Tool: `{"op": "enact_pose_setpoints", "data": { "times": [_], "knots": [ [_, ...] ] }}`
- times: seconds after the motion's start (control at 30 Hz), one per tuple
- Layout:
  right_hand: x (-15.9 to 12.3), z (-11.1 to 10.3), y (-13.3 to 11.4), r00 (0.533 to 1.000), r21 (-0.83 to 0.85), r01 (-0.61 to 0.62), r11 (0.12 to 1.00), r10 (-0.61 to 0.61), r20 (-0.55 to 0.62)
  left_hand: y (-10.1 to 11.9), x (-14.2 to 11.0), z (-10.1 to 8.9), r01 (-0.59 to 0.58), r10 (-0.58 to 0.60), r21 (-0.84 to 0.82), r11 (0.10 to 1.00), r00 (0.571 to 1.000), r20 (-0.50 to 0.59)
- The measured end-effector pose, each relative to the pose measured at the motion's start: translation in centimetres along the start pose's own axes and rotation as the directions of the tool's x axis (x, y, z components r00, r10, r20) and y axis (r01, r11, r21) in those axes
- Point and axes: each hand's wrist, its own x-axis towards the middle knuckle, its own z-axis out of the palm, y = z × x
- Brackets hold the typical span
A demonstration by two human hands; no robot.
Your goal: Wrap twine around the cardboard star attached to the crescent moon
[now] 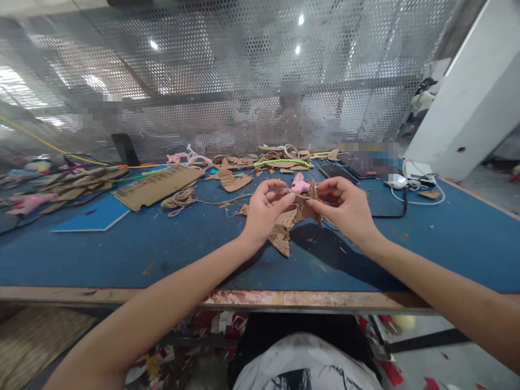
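Both hands are raised a little above the blue tabletop, at a brown cardboard piece with rows of twine [282,227] on its ridged, pointed lower part. My left hand [262,208] is closed, thumb and fingers pinching the piece near its upper left side. Opposite it, my right hand [345,208] pinches the crumpled upper right part between thumb and fingers. Just behind the fingertips shows a pink object [299,184], partly hidden, its kind unclear. A strand of twine [227,202] runs from a loose coil of twine [179,200] on the left towards my left hand.
A flat cardboard sheet [158,187] and a blue board [91,214] lie left. Cardboard scraps [231,179] pile up at the back. A pink glue gun [30,203] rests far left. Phones [337,174] and white cables [422,201] are at the right, before a perforated metal screen [227,81].
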Motion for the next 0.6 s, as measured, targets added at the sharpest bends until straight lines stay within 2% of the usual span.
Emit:
{"op": "enact_pose_setpoints", "data": {
  "times": [0.2, 0.6],
  "knots": [
    [0.03, 0.01, 0.22, 1.0, 0.011, -0.001, 1.0, 0.0, 0.015, 0.11, 0.44, -0.35, -0.044, 0.042, -0.05, 0.998, 0.998, -0.056],
    [-0.16, 0.0, 0.28, 0.999, -0.028, 0.029, 0.999, -0.028, 0.032, 0.25, 0.71, -0.5, 0.002, -0.006, -0.044, 0.999, 0.997, -0.081]
  ]
}}
